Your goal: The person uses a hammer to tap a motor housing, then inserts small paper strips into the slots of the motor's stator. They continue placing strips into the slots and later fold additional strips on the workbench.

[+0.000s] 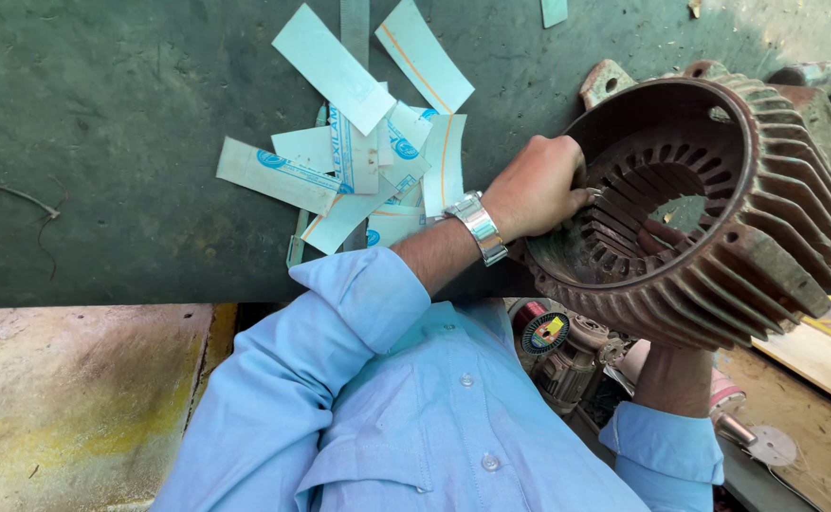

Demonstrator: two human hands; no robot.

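Left hand (536, 190) was curled over the near rim of the rusty motor housing (757, 228), its fingers hooked into the slotted bore and gripping the edge; a silver wristwatch (478, 226) sat on that wrist, just above the rolled cuff of a light blue shirt (406, 398). Right hand (662, 235) reached up from below, its forearm passing under the housing, and only its fingertips showed through the open middle of the bore, pressed against the inner slots; whether it truly clasped the metal or merely steadied it could not be told. Tilted with its open mouth toward the camera, the finned cast-iron housing was held at the right side of the view, above the edge of the dark green worktop (121, 152). Pale blue paper strips (358, 161) lay scattered in a loose heap on the worktop, just left of the left hand. Below the housing, between the two forearms, a spool of reddish copper wire (537, 322) lay beside a small grey motor part (576, 360). Near the right elbow rested a metal tool with a round disc (764, 444).
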